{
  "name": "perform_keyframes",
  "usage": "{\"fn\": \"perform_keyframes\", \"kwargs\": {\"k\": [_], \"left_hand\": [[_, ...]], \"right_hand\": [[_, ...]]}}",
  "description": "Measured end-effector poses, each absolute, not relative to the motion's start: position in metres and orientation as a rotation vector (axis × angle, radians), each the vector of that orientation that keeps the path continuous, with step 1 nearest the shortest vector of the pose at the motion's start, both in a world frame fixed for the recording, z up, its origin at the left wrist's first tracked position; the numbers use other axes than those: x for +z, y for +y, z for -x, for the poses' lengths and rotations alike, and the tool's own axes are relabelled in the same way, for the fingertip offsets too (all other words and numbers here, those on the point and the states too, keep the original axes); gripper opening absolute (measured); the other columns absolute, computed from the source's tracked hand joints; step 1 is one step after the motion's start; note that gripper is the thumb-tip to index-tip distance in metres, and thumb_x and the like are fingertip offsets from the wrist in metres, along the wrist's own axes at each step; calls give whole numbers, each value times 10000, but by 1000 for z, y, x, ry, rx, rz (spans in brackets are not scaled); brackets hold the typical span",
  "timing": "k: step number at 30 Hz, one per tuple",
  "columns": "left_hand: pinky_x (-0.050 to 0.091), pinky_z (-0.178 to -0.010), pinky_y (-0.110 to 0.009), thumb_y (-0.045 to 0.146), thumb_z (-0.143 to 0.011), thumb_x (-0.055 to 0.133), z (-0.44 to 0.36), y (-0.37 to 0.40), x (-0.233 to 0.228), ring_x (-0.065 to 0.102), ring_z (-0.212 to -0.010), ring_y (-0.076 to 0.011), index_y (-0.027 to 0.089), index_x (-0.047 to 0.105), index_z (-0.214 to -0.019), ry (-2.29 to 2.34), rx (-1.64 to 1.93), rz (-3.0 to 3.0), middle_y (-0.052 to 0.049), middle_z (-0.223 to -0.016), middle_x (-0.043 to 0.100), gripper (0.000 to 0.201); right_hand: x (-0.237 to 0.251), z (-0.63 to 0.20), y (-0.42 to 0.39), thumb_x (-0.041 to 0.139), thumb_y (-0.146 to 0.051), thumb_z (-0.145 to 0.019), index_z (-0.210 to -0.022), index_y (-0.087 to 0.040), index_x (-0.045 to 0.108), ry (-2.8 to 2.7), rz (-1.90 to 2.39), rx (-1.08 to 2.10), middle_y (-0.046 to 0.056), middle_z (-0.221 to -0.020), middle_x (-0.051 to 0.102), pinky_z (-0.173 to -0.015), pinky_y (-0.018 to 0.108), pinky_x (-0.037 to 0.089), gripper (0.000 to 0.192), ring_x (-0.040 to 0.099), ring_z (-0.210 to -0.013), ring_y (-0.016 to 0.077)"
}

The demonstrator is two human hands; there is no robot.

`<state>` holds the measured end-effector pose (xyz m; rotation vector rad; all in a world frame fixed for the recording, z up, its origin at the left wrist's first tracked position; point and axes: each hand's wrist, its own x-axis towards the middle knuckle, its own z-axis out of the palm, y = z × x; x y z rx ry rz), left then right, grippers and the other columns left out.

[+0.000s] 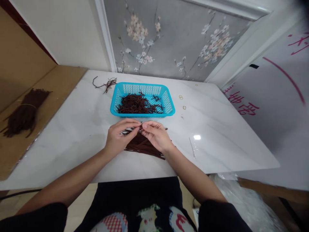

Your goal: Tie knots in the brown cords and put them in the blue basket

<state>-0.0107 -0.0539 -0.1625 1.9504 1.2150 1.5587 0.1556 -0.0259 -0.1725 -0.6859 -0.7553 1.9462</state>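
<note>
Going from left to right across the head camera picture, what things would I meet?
Tied brown bundle → left hand → right hand → small rings on the white table → board with pink writing.

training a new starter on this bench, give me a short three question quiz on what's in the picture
1. True or false: the blue plastic mesh basket holds dark brown strips.
2. What do both hands pinch between their fingers?
A. a rubber band
B. a thin dark brown strip
C. a white tie
3. On which side of the white marble table does the tied bundle of brown strips lie?

Key: 1 true; 2 B, left hand and right hand meet over the loose pile of brown strips; 3 the person's left, on cardboard.
</note>
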Motion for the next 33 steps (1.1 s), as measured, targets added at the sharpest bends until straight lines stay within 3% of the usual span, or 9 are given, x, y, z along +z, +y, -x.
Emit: {"fn": "perform_keyframes", "kwargs": {"k": [8, 17, 22, 27, 33], "left_hand": [[563, -750, -237, 113, -838, 672, 16, -51, -157, 693, -814, -121, 220, 771, -924, 1100, 1530, -2084, -38, -933, 737, 170], [545, -759, -312, 105, -844, 654, 25, -45, -159, 695, -826, -153, 264, 741, -928, 885, 1500, -2405, -28, -916, 761, 199], [536, -768, -284, 222, -879, 656, 16, -56, -158, 677, -808, -152, 197, 701, -885, 1137, 1470, -2062, -44, -866, 726, 52], [533, -690, -249, 411, -914, 604, 8, -63, -157, 663, -752, -153, 176, 653, -864, 1190, 1205, -1549, -30, -801, 680, 246], [534, -617, -264, 422, -878, 635, 6, -58, -156, 621, -627, -147, 167, 624, -774, 982, 1072, -1140, -25, -671, 622, 276]], "right_hand": [[-174, -158, -25, 874, -242, -673, -764, -173, 762, -713, 696, 2056, -21, -710, 733, -688, 186, 520, 160, 637, -639, 59], [-177, -159, -22, 867, -219, -664, -706, -147, 726, -670, 710, 2221, -17, -622, 688, -647, 181, 522, 165, 602, -592, 62], [-176, -159, -23, 890, -233, -629, -712, -178, 750, -785, 659, 2119, -32, -644, 702, -657, 198, 534, 172, 617, -596, 71], [-174, -160, -23, 893, -263, -622, -707, -208, 747, -932, 684, 1933, -36, -679, 720, -699, 252, 541, 178, 638, -632, 96], [-171, -161, -25, 839, -258, -700, -751, -222, 736, -1272, 733, 1583, -10, -707, 724, -688, 304, 514, 121, 642, -660, 132]]}}
